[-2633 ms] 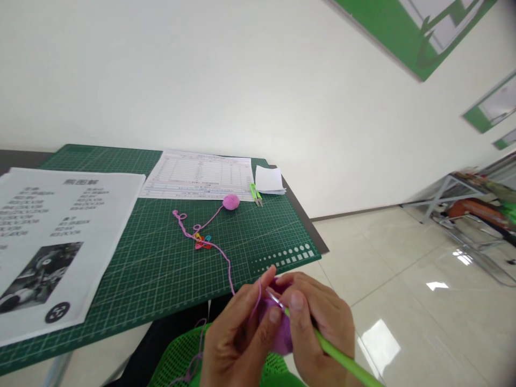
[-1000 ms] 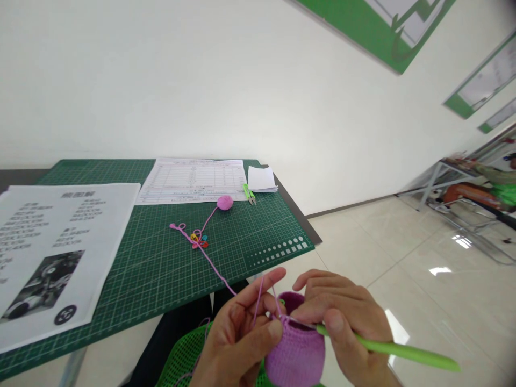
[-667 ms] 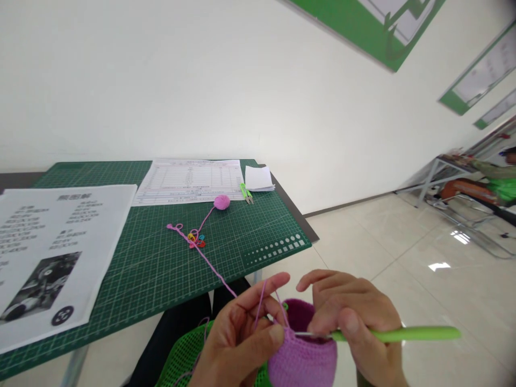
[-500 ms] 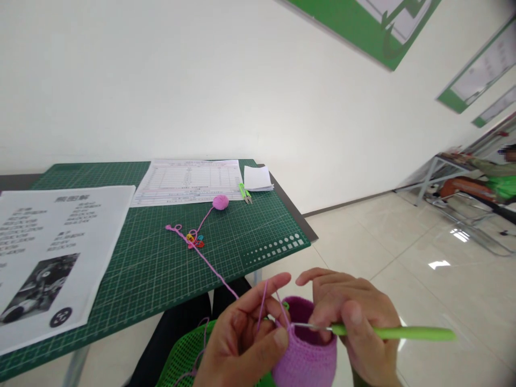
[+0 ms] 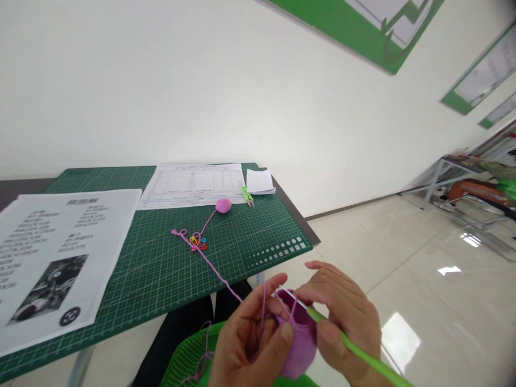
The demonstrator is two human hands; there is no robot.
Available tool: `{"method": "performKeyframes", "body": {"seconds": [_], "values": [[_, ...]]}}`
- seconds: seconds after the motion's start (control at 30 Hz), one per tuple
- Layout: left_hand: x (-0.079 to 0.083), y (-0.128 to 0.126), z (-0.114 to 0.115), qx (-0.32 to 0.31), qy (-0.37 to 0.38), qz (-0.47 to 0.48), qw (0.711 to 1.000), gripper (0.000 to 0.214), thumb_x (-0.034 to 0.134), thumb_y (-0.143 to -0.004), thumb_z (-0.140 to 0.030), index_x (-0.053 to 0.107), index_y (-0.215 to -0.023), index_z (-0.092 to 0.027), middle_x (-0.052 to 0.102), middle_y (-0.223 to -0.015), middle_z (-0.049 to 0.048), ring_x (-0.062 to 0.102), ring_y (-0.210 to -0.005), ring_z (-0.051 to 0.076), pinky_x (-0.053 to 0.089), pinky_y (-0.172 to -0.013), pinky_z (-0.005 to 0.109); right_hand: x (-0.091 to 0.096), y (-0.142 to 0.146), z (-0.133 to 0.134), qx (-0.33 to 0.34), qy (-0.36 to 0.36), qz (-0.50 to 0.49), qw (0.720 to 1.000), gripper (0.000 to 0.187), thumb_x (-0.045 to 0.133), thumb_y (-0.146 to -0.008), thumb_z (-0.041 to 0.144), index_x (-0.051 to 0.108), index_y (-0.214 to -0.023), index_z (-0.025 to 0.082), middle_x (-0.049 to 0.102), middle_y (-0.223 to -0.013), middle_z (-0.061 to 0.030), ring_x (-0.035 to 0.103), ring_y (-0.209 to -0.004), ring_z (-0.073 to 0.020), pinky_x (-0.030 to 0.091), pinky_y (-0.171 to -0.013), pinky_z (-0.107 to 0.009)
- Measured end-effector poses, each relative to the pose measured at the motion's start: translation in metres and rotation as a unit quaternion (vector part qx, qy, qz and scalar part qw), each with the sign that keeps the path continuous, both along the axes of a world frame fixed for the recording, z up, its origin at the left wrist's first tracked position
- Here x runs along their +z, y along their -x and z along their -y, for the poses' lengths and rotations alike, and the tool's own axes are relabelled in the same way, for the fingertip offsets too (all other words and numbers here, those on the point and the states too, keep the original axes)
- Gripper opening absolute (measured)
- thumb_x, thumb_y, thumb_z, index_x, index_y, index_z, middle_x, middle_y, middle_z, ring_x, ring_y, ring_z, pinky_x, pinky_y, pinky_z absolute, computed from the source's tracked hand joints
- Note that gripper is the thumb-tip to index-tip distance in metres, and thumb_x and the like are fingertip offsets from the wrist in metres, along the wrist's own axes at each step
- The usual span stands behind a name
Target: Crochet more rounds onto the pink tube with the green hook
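My left hand (image 5: 252, 338) pinches a purple crocheted cup (image 5: 300, 344) at its rim, with the pink yarn strand (image 5: 213, 269) looped over its forefinger. My right hand (image 5: 342, 317) grips a green-handled crochet hook (image 5: 363, 357), whose metal tip lies at the cup's top edge. The yarn runs up from my hands onto the green cutting mat (image 5: 161, 258). Both hands hover just off the table's near right corner, above a green mesh basket (image 5: 185, 360) on my lap.
On the mat lie a small pink crocheted ball (image 5: 223, 205), coloured stitch markers (image 5: 197, 242), green snips (image 5: 246, 195), a white note pad (image 5: 260, 181), a table sheet (image 5: 193, 185) and a printed pattern sheet (image 5: 52, 252). A metal rack (image 5: 463, 185) stands far right on the tiled floor.
The hook has swung from lying level, pointing right, to slanting down-right, its tip lifted to the cup's rim. The cup has turned so its opening is hidden. The view shifted slightly.
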State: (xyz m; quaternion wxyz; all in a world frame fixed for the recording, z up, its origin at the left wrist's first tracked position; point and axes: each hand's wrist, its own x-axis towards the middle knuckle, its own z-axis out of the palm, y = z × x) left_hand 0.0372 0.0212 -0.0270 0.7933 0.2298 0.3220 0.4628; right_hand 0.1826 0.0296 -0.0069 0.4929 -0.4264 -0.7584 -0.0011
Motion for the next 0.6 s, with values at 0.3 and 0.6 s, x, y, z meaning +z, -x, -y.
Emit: {"method": "performKeyframes", "body": {"seconds": [0.3, 0.6], "values": [[-0.010, -0.005, 0.002, 0.051, -0.057, -0.033, 0.996, 0.078, 0.081, -0.076, -0.031, 0.043, -0.142, -0.045, 0.064, -0.076, -0.0031, 0.044, -0.052, 0.003, 0.037, -0.054, 0.014, -0.004, 0.006, -0.002, 0.071, 0.021, -0.093, 0.993, 0.047, 0.036, -0.102, 0.040, 0.063, -0.074, 0.015, 0.060, -0.058, -0.0003, 0.058, -0.055, -0.0106, 0.056, -0.069, -0.029], [0.000, -0.003, -0.008, 0.090, -0.012, 0.005, 0.996, 0.051, 0.083, -0.072, -0.030, 0.069, -0.121, -0.035, 0.074, -0.100, 0.0024, 0.058, -0.058, 0.004, 0.047, -0.058, 0.013, -0.003, 0.005, -0.003, 0.044, 0.010, -0.098, 0.994, 0.044, 0.035, -0.102, 0.032, 0.057, -0.067, 0.017, 0.053, -0.051, 0.0012, 0.052, -0.050, -0.0105, 0.055, -0.060, -0.029]]}}
